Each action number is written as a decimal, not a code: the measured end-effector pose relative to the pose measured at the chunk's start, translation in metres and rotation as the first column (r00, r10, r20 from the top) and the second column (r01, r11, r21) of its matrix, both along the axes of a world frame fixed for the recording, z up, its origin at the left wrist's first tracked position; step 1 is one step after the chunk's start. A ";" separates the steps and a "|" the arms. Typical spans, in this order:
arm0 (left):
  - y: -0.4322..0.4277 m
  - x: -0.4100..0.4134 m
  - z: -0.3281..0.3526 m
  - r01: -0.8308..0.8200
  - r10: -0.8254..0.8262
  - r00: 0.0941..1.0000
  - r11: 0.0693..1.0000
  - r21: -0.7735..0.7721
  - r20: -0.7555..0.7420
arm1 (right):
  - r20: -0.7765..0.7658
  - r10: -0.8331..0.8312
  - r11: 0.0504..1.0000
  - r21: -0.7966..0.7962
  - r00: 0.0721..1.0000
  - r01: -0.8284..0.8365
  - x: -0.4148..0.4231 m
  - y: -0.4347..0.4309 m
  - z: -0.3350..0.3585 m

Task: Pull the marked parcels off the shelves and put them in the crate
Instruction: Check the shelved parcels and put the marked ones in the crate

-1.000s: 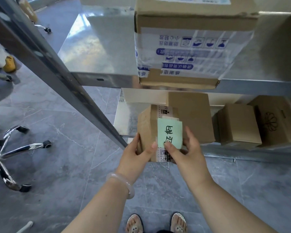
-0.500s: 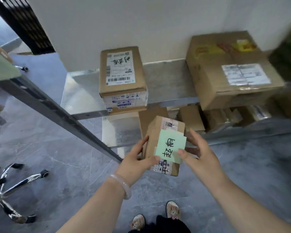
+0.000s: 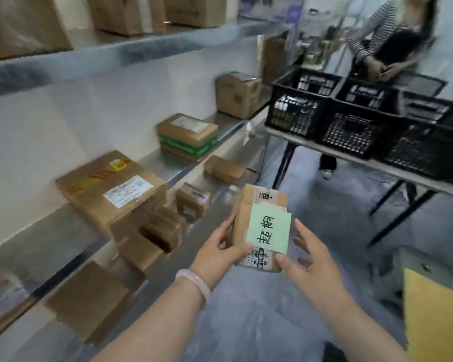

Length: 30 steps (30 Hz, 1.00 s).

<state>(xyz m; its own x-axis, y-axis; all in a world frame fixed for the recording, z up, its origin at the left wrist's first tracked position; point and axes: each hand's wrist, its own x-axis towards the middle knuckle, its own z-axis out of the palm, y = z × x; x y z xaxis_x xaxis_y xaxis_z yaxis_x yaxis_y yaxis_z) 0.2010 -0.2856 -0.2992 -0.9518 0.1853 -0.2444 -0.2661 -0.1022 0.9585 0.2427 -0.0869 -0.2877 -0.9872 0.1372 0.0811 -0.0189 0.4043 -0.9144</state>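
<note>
Holding the marked parcel [image 3: 242, 215] in the aisle between shelves [image 3: 152, 160] and crates [image 3: 351, 131], we pinch its left side in our left hand [image 3: 217, 254] while our right hand [image 3: 311, 262] spreads beside it, perhaps brushing a corner; it seems light, stiff cardboard, best held by both sides.

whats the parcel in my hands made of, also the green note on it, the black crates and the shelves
parcel: plain brown cardboard, matte, with folded edges.
green note: thin matte paper with handwriting on it, likely a sticky note.
crates: black plastic by the look, with moulded lattice walls.
shelves: probably steel, grey with a dull sheen, though blurred.
</note>
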 end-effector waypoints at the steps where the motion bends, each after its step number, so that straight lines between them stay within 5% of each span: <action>1: 0.028 -0.004 0.008 0.065 -0.065 0.998 0.998 0.010 -0.022 | -0.032 -0.063 0.998 0.006 0.998 0.063 0.009 0.023 0.008; 9: 0.248 -0.009 0.070 0.501 -0.493 0.863 0.864 0.054 -0.111 | -0.199 -0.529 0.847 -0.066 0.825 0.527 0.095 0.189 0.067; 17: 0.421 0.044 0.110 0.826 -0.813 0.563 0.561 0.060 -0.150 | -0.259 -0.772 0.627 -0.156 0.581 0.763 0.188 0.291 0.096; 27: 0.573 0.137 0.134 0.992 -0.983 0.123 0.123 0.004 -0.134 | -0.182 -0.974 0.170 -0.181 0.137 0.969 0.297 0.339 0.104; 30: 0.605 0.163 0.135 0.998 -0.992 0.062 0.062 0.009 -0.112 | -0.152 -0.988 0.014 -0.204 -0.018 0.979 0.318 0.341 0.104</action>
<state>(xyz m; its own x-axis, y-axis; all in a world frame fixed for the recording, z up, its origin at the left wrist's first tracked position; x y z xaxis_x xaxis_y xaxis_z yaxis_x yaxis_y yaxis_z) 0.3638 0.3193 -0.1643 0.1263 0.9829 -0.1343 -0.1206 0.1496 0.9814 0.5609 0.2540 -0.1834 0.1684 0.9650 0.2009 0.2097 0.1640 -0.9639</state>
